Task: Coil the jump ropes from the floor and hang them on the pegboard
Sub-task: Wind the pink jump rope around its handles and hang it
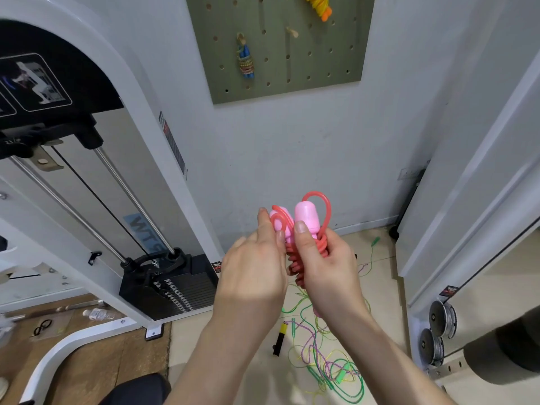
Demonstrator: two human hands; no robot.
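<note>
Pink jump rope (295,258), wound into a tight bundle, sits upright between both hands at the middle of the view, in front of the wall and below the pegboard (315,68). Its two pink handles (305,219) stand side by side above the fingertips, and the coral cord is wrapped round them in close turns that run down between the palms, with one loose loop arching up over the right-hand handle. The right hand (327,267) grips the bundle: its thumb presses flat on the front of the nearer handle and its fingers (333,244) curl round the wound cord from the far side. The left hand (254,270) holds the other handle from the left, one finger stretched up along it and the thumb tip against its side; its remaining fingers are hidden behind the hand, so how they lie cannot be told. Well above the fingers, a blue coiled rope (246,61) hangs on the pegboard, a yellow and orange rope (320,5) hangs near its top edge, and a wooden peg (292,32) juts out between them. Below the wrists, green, yellow and purple ropes (324,358) lie tangled on the tiled floor (228,343), with a black and yellow handle (280,337) just left of the tangle. A weight machine (169,287) stands to the left of the left hand.
</note>
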